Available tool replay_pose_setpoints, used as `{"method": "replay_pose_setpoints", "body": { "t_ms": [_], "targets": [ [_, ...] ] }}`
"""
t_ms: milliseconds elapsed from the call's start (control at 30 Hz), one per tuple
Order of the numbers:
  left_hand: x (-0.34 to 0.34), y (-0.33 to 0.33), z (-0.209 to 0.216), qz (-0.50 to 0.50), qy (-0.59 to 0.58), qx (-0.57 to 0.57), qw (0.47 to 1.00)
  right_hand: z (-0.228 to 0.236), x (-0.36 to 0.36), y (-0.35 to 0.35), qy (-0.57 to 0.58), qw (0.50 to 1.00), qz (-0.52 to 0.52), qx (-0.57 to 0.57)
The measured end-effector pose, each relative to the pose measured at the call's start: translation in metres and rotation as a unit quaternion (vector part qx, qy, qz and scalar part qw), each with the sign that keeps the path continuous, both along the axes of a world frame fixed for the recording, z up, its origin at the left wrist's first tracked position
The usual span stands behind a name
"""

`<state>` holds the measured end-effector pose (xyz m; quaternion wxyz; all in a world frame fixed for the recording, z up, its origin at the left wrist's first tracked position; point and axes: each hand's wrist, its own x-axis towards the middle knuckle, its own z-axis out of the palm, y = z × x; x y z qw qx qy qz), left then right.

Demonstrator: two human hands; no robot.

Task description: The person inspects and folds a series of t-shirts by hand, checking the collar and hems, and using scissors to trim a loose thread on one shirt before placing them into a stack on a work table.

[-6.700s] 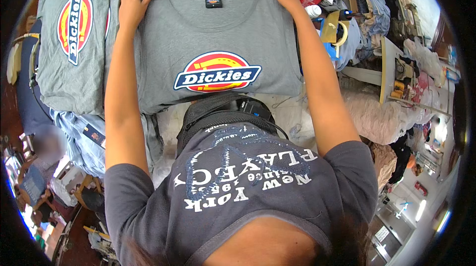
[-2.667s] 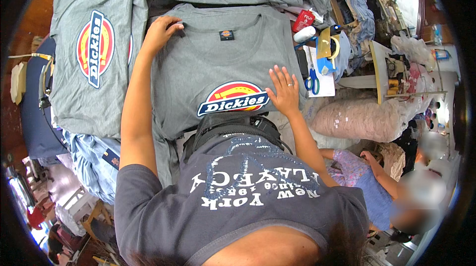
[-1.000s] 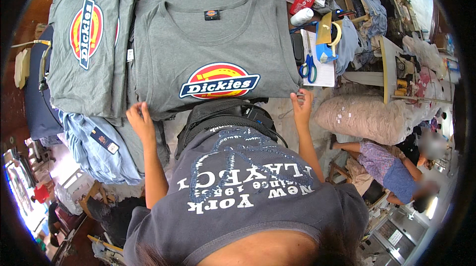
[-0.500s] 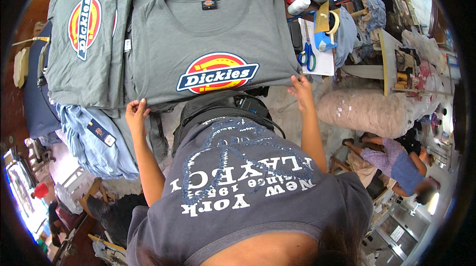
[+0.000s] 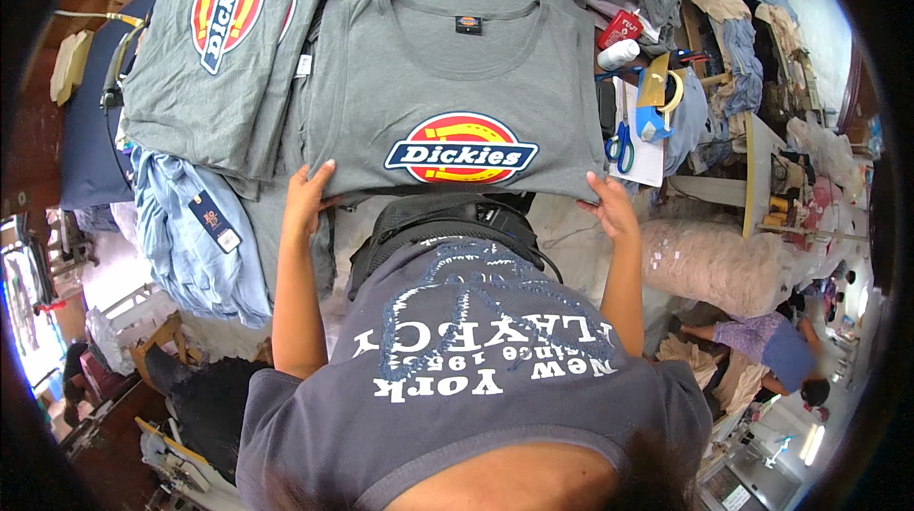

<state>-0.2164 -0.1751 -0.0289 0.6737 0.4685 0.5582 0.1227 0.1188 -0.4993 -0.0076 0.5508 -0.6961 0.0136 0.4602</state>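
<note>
Grey T-shirt (image 5: 447,73) with red-and-yellow oval chest logo, spread flat face up, left hand (image 5: 307,195) pinching its lower left hem corner, right hand (image 5: 611,208) closed on lower right corner, blue-handled scissors (image 5: 621,146) just beyond right hand

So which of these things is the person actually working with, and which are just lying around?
In hand:
- grey T-shirt with a red and yellow badge, laid flat
- left hand and right hand, each gripping a bottom corner of it

Lying about:
- second grey shirt to the left
- light blue garment with a tag
- blue-handled scissors
- tape roll
</note>
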Motion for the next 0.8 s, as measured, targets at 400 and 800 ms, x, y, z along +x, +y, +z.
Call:
{"method": "replay_pose_setpoints", "body": {
  "t_ms": [400, 800],
  "targets": [
    [0.043, -0.009, 0.024, -0.126, 0.173, 0.626, 0.75, -0.004, -0.027, 0.061, -0.595, 0.802, 0.024, -0.05],
    [0.147, 0.055, -0.017, -0.309, 0.246, 0.724, 0.566, -0.041, 0.001, 0.157, -0.752, 0.565, 0.277, -0.197]
  ]
}}
